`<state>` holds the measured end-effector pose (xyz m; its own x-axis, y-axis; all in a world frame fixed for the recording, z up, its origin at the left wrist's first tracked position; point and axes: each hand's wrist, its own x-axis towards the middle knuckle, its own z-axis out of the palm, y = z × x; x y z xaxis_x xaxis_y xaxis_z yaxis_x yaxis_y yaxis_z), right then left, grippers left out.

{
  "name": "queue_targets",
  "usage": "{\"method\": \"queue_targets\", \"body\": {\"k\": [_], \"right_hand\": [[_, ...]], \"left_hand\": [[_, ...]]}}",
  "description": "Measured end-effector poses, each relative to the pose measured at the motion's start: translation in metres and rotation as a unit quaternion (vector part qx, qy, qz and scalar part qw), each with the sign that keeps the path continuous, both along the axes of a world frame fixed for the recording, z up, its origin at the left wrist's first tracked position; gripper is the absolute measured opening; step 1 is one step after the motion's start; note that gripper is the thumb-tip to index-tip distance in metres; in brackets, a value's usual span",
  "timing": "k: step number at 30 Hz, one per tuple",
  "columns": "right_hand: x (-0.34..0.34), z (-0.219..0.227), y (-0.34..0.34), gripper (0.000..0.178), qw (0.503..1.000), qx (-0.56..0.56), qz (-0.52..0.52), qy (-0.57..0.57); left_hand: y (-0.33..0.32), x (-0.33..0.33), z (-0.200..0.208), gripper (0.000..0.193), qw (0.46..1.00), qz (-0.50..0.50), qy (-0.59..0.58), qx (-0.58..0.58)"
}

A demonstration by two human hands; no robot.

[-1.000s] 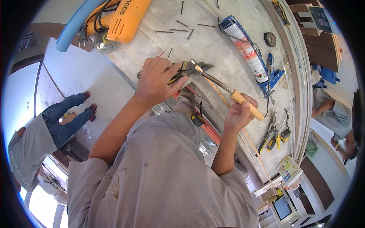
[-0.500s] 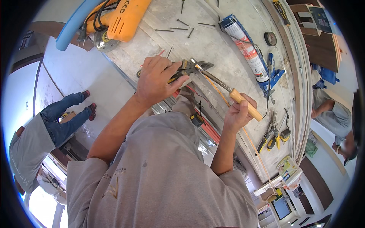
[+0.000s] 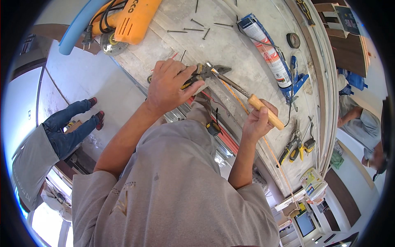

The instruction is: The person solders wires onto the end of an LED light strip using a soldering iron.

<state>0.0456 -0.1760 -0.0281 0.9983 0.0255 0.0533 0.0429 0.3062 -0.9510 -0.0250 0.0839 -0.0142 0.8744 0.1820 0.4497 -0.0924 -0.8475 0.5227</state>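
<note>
My left hand (image 3: 170,84) is closed over the handles of black-and-yellow pliers (image 3: 200,73), thumb and forefinger on either side of one handle. The jaws of the pliers point right, over the worktop. In my right hand (image 3: 260,121) is a soldering iron (image 3: 234,85), gripped by its wooden handle, a black cord (image 3: 294,96) coming off its end. Its metal tip lies across the pliers near the jaws; whether they touch, I cannot tell. From close to the tip, a thin orange strand (image 3: 272,151) runs down to the right along the worktop edge.
On the pale worktop (image 3: 164,45) lie several screws (image 3: 193,29), a blue caulking gun (image 3: 267,53) with a cartridge, a tape roll (image 3: 292,40) and more pliers (image 3: 293,145). An orange power tool (image 3: 138,20) sits far left. Another person (image 3: 57,140) stands left; one more (image 3: 362,127) is at right.
Both hands, the pliers and the soldering iron hold almost the same place. The view has shifted very slightly, and the person at left has moved a little.
</note>
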Motion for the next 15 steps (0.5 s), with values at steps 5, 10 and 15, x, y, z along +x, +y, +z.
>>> {"method": "queue_targets", "body": {"k": [5,10,15], "right_hand": [[0.0003,-0.0012,0.0005,0.023,1.000,-0.022,-0.007,-0.005],[0.0011,-0.0012,-0.0012,0.024,1.000,0.005,0.004,0.000],[0.0015,-0.0001,0.0001,0.022,1.000,0.000,0.004,0.000]], "left_hand": [[-0.0002,-0.0001,0.0002,0.039,1.000,0.004,0.002,-0.001],[0.0001,-0.0007,0.0007,0.039,1.000,0.004,0.003,-0.002],[-0.0001,-0.0002,0.0017,0.039,1.000,0.001,0.008,-0.003]]}}
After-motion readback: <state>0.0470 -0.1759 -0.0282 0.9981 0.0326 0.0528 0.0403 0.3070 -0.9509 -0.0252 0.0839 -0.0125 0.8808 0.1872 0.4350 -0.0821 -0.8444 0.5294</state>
